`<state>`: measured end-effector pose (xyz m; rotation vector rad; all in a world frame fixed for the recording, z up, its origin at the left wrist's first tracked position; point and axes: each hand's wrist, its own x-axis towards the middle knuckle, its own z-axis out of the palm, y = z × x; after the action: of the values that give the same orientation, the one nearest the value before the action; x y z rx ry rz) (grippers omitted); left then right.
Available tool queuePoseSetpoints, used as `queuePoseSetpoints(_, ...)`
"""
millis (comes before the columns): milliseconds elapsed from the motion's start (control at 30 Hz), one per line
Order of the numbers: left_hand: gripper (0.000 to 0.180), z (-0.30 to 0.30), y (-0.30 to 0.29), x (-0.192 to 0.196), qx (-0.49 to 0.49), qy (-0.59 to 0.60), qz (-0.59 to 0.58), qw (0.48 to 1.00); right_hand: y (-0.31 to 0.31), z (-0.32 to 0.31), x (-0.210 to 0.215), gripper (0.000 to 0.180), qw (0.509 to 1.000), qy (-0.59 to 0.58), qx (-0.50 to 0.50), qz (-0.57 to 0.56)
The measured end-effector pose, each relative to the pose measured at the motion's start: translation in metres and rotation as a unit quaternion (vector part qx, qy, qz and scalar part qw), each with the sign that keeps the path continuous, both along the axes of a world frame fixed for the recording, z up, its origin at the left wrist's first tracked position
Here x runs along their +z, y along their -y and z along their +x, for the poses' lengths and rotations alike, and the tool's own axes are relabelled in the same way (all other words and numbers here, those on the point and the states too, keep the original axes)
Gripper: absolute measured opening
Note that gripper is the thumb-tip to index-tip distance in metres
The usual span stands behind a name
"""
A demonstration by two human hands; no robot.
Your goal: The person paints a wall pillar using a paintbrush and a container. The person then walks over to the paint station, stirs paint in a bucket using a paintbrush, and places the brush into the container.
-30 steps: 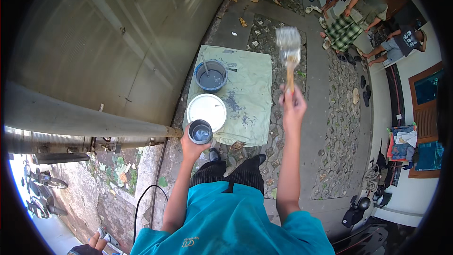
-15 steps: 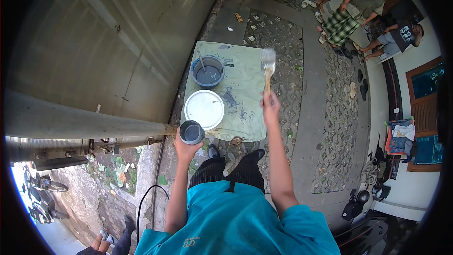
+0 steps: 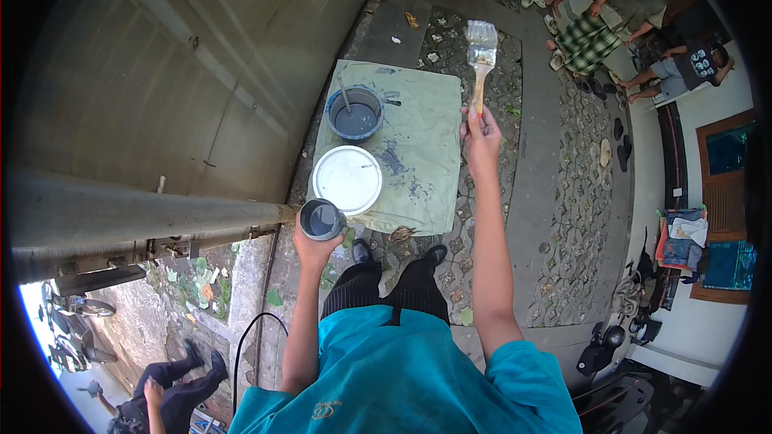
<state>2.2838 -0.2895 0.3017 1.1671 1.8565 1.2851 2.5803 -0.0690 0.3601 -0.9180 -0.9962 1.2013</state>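
Note:
Held up ahead of me is a paintbrush (image 3: 481, 56) with whitish, paint-smeared bristles, its handle gripped by my right hand (image 3: 481, 138). Wrapped round a grey cup (image 3: 322, 220) of dark grey liquid is my left hand (image 3: 316, 251). Just beyond that cup lies a round white lid (image 3: 347, 180); whether it covers a bucket I cannot tell. Farther off stands a dark bucket (image 3: 355, 113) of grey paint with a stirring stick (image 3: 344, 96) leaning in it. Both rest on a pale green cloth (image 3: 426, 153) spotted with grey paint.
A tall metal sheet wall (image 3: 185, 80) and a pipe (image 3: 145, 213) run along my left. A dry leaf (image 3: 401, 233) lies by the cloth's near edge. Several people sit at the upper right near scattered shoes; another person (image 3: 169, 390) is at lower left. Clothes (image 3: 683, 237) hang by a window.
My right hand has raised the brush farther up and slightly right. My left hand with the cup has shifted a little left and up. More of the person at lower left shows.

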Motion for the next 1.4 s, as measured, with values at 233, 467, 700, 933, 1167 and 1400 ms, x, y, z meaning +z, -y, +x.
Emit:
queuePoseSetpoints(233, 0.067, 0.016, 0.014, -0.006, 0.042, 0.005, -0.004, 0.999, 0.072, -0.005, -0.096, 0.035, 0.973, 0.004, 0.035, -0.226)
queuePoseSetpoints(467, 0.065, 0.053, 0.04, -0.012, 0.109, -0.033, -0.054, 0.992, 0.169, 0.052, -0.174, 0.032, 0.914, 0.069, 0.122, -0.382)
queuePoseSetpoints(700, 0.061, 0.123, 0.036, -0.019, 0.14, -0.022, -0.001, 0.99, 0.114, 0.117, -0.132, 0.03, 0.944, 0.026, 0.199, -0.262)
queuePoseSetpoints(933, 0.06, 0.181, 0.007, 0.009, 0.088, -0.02, 0.03, 0.995, 0.08, 0.166, -0.078, 0.037, 0.955, 0.048, 0.251, -0.153)
queuePoseSetpoints(1167, 0.069, 0.224, 0.0, 0.016, 0.077, -0.009, 0.062, 0.995, 0.069, 0.203, -0.043, 0.054, 0.954, 0.057, 0.283, -0.084)
queuePoseSetpoints(1400, 0.062, 0.235, 0.0, 0.019, 0.056, 0.013, 0.047, 0.997, 0.082, 0.235, -0.108, 0.049, 0.956, 0.2, 0.101, -0.192)
